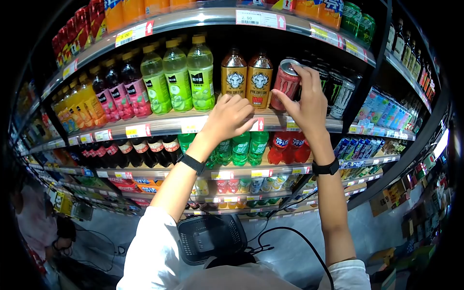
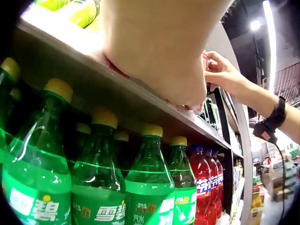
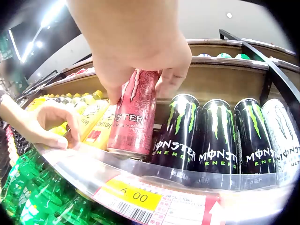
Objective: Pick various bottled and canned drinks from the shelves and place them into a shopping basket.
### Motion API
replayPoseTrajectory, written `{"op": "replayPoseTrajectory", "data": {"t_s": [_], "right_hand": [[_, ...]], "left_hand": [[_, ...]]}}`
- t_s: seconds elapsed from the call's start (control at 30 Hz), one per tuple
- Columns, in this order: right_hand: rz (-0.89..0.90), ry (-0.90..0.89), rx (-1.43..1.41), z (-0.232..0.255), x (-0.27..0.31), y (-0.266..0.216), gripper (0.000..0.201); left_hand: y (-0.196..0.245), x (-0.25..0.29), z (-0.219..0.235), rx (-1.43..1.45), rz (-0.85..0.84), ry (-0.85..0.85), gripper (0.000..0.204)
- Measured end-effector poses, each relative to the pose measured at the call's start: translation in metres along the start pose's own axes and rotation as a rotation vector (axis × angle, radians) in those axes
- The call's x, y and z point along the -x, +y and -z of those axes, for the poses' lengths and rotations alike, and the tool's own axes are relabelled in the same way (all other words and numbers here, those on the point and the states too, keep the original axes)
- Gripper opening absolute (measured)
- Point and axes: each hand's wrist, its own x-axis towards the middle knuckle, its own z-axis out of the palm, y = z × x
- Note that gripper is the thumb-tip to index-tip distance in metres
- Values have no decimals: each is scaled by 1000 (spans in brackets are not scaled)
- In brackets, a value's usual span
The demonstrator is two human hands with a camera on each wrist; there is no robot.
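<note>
A pink Monster energy can (image 3: 133, 112) is gripped near its top between the thumb and fingers of my right hand (image 1: 309, 99). In the right wrist view it leans a little, its base close over the shelf's front lip. My left hand (image 1: 230, 116) rests at the shelf edge, fingers loosely curled and holding nothing, in front of two gold Predator bottles (image 1: 234, 77). Black Monster cans (image 3: 177, 131) with green claw marks stand right beside the pink can, and a white Monster can (image 3: 282, 129) ends the row. In the left wrist view my forearm hides most of the left hand.
Green-capped-label juice bottles (image 1: 200, 77) stand left of the gold ones. One shelf down are green soda bottles (image 2: 147, 180) and red soda bottles (image 2: 201, 183). A price tag (image 3: 133, 197) lines the shelf edge. A black basket (image 1: 210, 237) sits on the floor, with a cable (image 1: 309, 241) nearby.
</note>
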Motion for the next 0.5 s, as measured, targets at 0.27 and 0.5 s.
{"op": "replayPoseTrajectory", "data": {"t_s": [0.27,0.5], "right_hand": [[-27,-67,-56,-16,3,12,71],[-78,-139,6,-12,-8,14,68]], "left_hand": [[1,4,-5,-43,15,-14,20],[1,5,-6,-50,15,-8,20]]}}
